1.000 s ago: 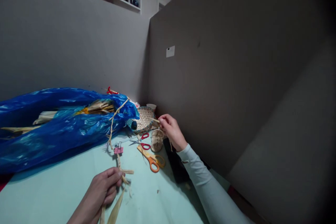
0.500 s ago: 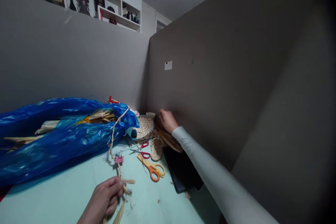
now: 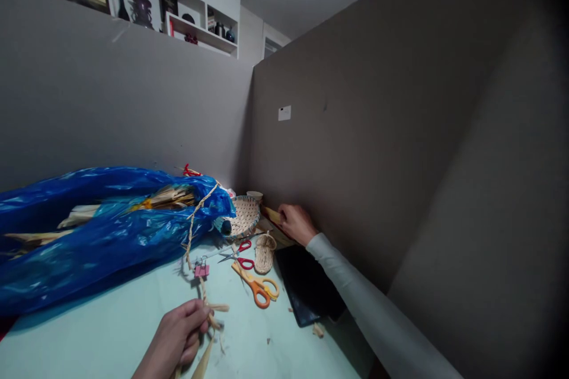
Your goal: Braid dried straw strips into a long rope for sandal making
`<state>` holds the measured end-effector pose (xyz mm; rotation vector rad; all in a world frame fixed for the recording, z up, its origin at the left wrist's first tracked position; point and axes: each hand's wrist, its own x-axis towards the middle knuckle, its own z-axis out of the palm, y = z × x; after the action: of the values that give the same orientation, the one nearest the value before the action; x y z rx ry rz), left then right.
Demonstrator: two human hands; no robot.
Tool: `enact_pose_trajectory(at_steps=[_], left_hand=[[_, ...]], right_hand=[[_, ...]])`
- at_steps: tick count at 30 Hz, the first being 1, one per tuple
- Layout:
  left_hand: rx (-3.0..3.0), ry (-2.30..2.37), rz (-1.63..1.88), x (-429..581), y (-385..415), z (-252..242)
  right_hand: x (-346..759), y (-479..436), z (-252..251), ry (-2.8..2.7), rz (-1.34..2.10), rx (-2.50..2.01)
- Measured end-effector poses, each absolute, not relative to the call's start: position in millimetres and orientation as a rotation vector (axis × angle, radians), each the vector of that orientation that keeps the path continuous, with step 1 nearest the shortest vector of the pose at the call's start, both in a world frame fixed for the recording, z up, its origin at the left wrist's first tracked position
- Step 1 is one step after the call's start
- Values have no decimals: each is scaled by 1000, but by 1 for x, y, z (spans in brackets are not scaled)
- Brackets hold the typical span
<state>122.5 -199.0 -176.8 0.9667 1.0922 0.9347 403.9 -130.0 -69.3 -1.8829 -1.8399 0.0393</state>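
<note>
Low in the head view, my left hand (image 3: 175,334) pinches a braided straw cord (image 3: 203,289), its loose strands sticking out past the fingers. A pink binder clip (image 3: 201,270) grips the braid just above. The braid runs up onto the blue plastic bag (image 3: 151,240). My right hand (image 3: 299,225) is stretched out to the back corner beside the dark wall. Its fingers are closed on the edge of a flat tan strip of dried leaf (image 3: 272,215). Part of that strip is hidden behind the hand.
Right of the braid lie red-handled scissors (image 3: 245,263), orange-handled scissors (image 3: 261,294) and a small woven slipper (image 3: 265,253). A woven basket (image 3: 246,216) stands at the back. A black flat object (image 3: 304,287) lies under my right forearm. Walls close off the back and right.
My right hand has come down and slightly to the right, from above the tan strip onto it. The left hand keeps its pinch on the braid in the same place.
</note>
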Motion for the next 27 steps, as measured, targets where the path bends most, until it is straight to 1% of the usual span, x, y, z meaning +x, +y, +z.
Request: enact_pose_trajectory(at_steps=[2, 4, 5, 8, 9, 11, 13, 17, 24, 27], left_hand=[[981, 1096, 933, 122, -199, -178], [986, 1097, 938, 123, -199, -177], [981, 1093, 944, 123, -200, -176], [970, 1076, 957, 123, -204, -168], [971, 1076, 953, 123, -205, -165], [961, 1092, 955, 123, -207, -160], [950, 1110, 962, 123, -209, -157], [944, 1136, 980, 125, -211, -155], [960, 1148, 907, 124, -207, -162], [952, 1149, 890, 121, -205, -164]], right_hand=[[400, -141, -53, -1826, 78, -1764], [388, -155, -46, -1838, 237, -1621], [380, -162, -46, -1836, 409, -1526], [348, -179, -64, -1588, 1253, -1149], [337, -182, -73, -1486, 1455, -1073], [317, -186, -92, -1371, 1662, -1038], [303, -187, -108, -1350, 1713, -1061], [293, -185, -126, -1383, 1697, -1095], [287, -188, -141, -1543, 1538, -1158], [285, -191, -145, -1654, 1404, -1247]])
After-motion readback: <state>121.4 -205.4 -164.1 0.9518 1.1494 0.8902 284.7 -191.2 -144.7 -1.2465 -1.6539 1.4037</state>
